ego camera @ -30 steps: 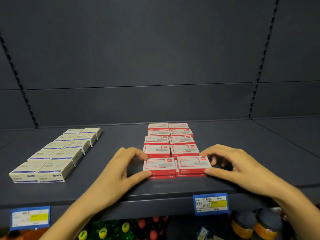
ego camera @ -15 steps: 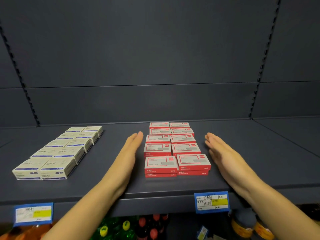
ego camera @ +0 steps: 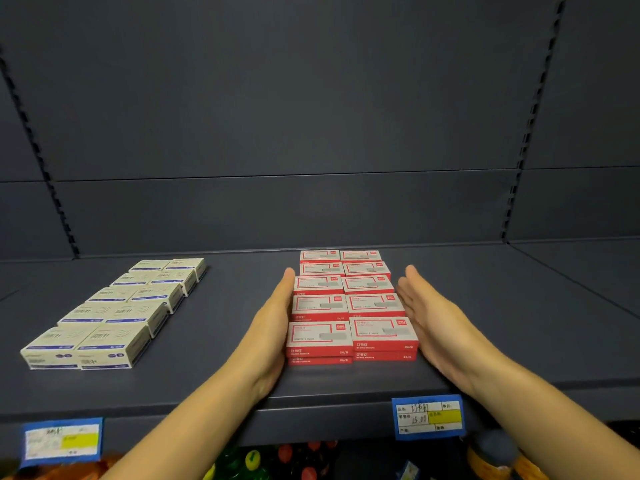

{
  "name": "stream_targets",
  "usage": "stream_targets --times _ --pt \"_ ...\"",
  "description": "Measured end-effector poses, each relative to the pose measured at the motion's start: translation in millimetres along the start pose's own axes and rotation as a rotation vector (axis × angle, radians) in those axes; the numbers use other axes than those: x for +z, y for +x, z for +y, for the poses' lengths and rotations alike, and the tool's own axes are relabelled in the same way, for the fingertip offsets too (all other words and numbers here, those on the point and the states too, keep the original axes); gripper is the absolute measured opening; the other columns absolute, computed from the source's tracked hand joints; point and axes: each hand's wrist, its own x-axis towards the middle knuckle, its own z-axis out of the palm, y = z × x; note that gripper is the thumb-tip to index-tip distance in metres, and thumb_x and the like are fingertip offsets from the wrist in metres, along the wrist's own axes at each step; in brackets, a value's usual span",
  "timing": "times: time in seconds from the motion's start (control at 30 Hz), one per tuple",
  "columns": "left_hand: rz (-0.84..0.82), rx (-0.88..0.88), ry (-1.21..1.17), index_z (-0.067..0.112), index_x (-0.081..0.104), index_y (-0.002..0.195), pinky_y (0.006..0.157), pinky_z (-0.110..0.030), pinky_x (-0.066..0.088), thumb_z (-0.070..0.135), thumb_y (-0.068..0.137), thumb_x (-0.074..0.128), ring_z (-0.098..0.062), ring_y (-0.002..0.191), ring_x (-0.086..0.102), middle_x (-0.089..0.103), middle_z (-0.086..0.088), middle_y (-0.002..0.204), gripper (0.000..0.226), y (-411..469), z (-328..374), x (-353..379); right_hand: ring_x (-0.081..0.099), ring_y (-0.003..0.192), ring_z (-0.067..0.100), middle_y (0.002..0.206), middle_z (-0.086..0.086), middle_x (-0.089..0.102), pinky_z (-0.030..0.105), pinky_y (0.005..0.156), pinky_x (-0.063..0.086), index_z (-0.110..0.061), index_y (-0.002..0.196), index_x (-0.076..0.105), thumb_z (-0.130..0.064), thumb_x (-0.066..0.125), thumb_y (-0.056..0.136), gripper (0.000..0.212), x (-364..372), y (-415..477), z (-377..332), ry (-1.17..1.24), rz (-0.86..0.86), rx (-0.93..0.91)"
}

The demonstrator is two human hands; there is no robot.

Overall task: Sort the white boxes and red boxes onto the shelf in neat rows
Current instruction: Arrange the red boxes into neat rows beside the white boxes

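The dark shelf [ego camera: 485, 323] spans the middle of the frame. At its centre it holds the red boxes [ego camera: 349, 306] in two columns, with the front pair stacked double. At left centre, the white boxes [ego camera: 117, 313] form two more columns. The left hand [ego camera: 273, 327] and right hand [ego camera: 433, 317] lie flat against the red boxes' sides, each grip apart with fingers straight, likely to square the rows.

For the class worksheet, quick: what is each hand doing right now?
Left hand: open, flat against the red boxes' left side.
Right hand: open, flat against their right side.
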Motion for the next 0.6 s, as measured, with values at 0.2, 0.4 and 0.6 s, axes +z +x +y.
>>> stream_targets --times 0.2,0.4,0.6 --pt "0.006 -0.038 0.059 0.014 0.062 0.076 0.059 -0.037 0.058 0.051 0.094 0.027 -0.013 0.062 0.071 0.07 0.005 0.057 0.054 19.9 18.0 -1.3 0.069 0.07 -0.002 0.071 -0.02 0.073 0.018 0.062 0.051 -0.034 0.084 0.058 -0.049 0.029 0.095 0.034 -3.4 24.0 -6.7 -0.061 0.03 -0.013" --pt "0.029 -0.089 0.057 0.029 0.062 0.072 0.052 -0.026 0.057 0.05 0.092 0.035 -0.017 0.072 0.073 0.076 0.005 0.074 0.04 23.4 10.3 -2.1 0.072 0.072 0.011 0.076 -0.008 0.075 0.023 0.064 0.054 -0.031 0.089 0.062 -0.05 0.032 0.093 0.036 -3.5 26.1 -6.2 -0.178 0.046 0.039" --pt "0.003 -0.102 0.106 0.032 0.069 0.069 0.053 -0.026 0.057 0.052 0.092 0.035 -0.018 0.073 0.073 0.076 0.004 0.078 0.046 22.8 7.5 -4.2 0.072 0.08 0.009 0.082 -0.01 0.076 0.027 0.078 0.054 -0.033 0.09 0.064 -0.053 0.032 0.092 0.038 -6.1 18.6 -6.2 -0.22 -0.002 0.049"
